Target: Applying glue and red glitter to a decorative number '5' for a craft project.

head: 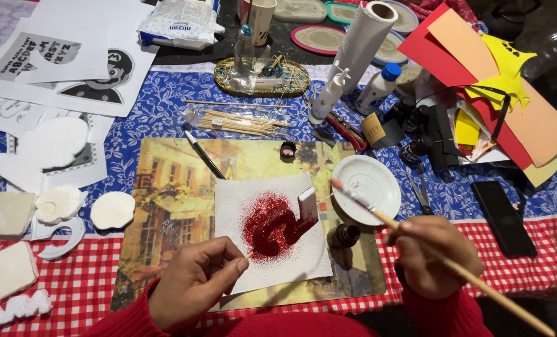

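We pinch the stick (248, 254) in our left hand (194, 284) to steady the glittered shape (272, 226) — our right hand (429, 254), closed on the brush (378, 212), should dab lightly over the paper towel (263, 193).

Red glitter shape (272, 226) between left hand (194, 284) and brush-holding right hand (431, 254)

Left hand (194, 281): I see it low in view, palm down, thumb and forefinger pinched together at the tips, the other fingers curled under.
Right hand (429, 253): closed in a loose fist, knuckles up, gripping as for writing.
Sleeves: red, at both wrists.
Spacing: hands well apart.
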